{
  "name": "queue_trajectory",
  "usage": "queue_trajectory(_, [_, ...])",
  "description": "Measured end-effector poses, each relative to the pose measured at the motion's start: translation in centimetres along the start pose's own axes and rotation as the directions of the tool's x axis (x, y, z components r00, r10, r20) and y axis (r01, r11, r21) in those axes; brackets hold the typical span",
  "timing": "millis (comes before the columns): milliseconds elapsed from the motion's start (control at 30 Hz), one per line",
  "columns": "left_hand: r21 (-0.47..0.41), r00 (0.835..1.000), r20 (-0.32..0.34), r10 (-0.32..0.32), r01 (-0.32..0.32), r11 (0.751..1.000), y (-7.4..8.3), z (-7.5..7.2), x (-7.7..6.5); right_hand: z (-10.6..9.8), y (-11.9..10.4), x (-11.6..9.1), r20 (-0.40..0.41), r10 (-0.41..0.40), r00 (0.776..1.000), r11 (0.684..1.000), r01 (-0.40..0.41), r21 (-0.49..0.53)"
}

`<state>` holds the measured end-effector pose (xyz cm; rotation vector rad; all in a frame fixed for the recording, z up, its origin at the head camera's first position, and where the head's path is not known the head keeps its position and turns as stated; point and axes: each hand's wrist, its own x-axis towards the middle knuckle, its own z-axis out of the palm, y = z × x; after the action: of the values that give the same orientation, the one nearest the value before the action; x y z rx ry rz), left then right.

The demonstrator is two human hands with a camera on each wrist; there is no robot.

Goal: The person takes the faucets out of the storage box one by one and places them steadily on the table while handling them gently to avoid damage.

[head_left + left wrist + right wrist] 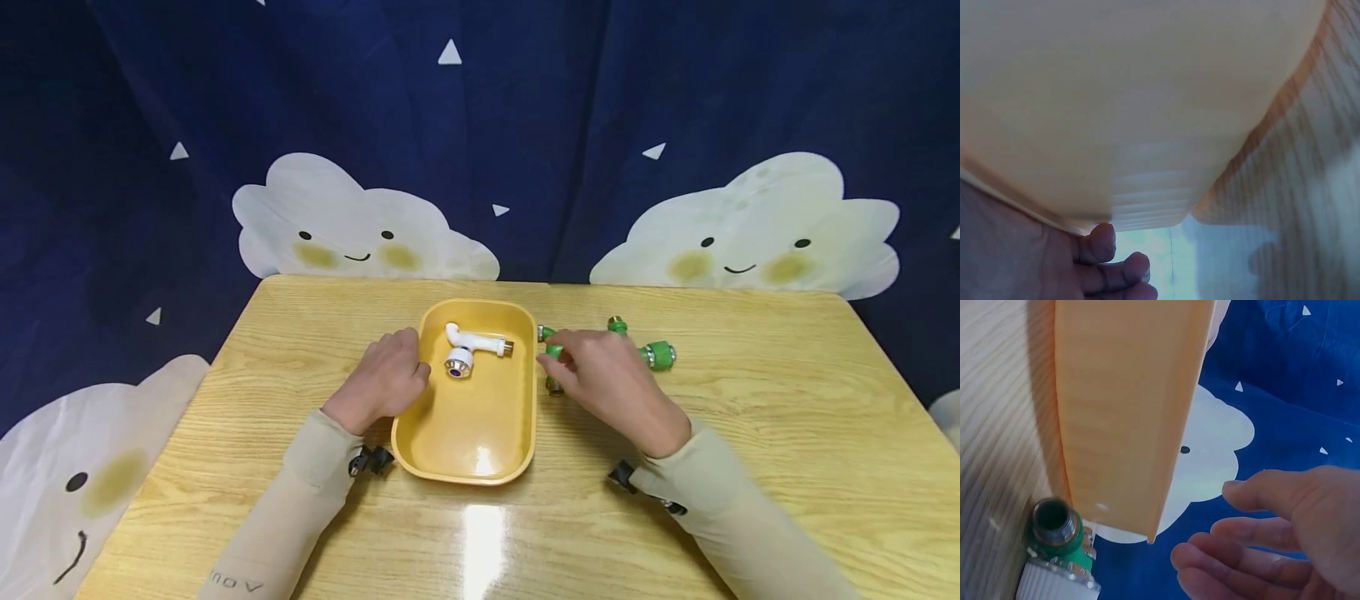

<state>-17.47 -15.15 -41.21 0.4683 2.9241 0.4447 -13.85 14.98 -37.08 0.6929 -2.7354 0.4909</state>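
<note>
A yellow plastic basin [465, 479] sits on the wooden table. My left hand [386, 375] grips its left rim, with the thumb over the edge; in the left wrist view, the fingers [1137, 269] show below the rim. Inside the basin, towards its far end, lies a white faucet [480, 342] with a brass threaded end and a silver-trimmed knob. Just right of the basin, my right hand [611, 383] hovers over green faucets [660, 356], partly hiding them. Its fingers are loosely bent and hold nothing. A green faucet's threaded end [1057, 522] shows beside the basin in the right wrist view.
The wooden table [787, 433] extends to both sides of the basin. Behind it hangs a dark blue curtain [540, 125] with white clouds and small triangles. Black wrist straps [622, 477] sit at both sleeves.
</note>
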Motion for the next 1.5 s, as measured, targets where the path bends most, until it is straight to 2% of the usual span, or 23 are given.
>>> queue_trajectory(267, [-0.005,1.000,0.009,0.000,0.000,1.000,-0.1,-0.3,0.1,0.1,-1.1,0.5,-0.007,-0.039,0.999,0.999,0.039,0.002])
queue_trajectory(667, [-0.019,1.000,0.005,-0.008,0.008,1.000,-0.1,-0.1,0.0,0.5,-2.1,1.0,-0.026,-0.055,0.998,0.998,0.055,0.022])
queue_trajectory(933, [-0.006,1.000,0.018,-0.016,0.016,1.000,0.0,0.0,0.1,1.3,-2.5,1.5,-0.069,-0.088,0.994,0.994,0.091,0.054])
queue_trajectory(1100, [0.001,1.000,0.022,-0.015,0.015,1.000,0.0,-0.1,0.1,1.8,-3.1,1.8,-0.042,-0.107,0.993,0.992,0.109,0.060])
queue_trajectory(1333, [0.008,1.000,0.020,-0.011,0.011,1.000,0.0,-0.1,0.1,2.6,-3.5,2.3,-0.064,-0.170,0.983,0.983,0.174,0.057])
queue_trajectory(1500, [0.017,1.000,0.015,-0.009,0.009,1.000,0.0,-0.2,0.0,2.8,-3.8,2.7,-0.043,-0.191,0.981,0.981,0.193,0.036])
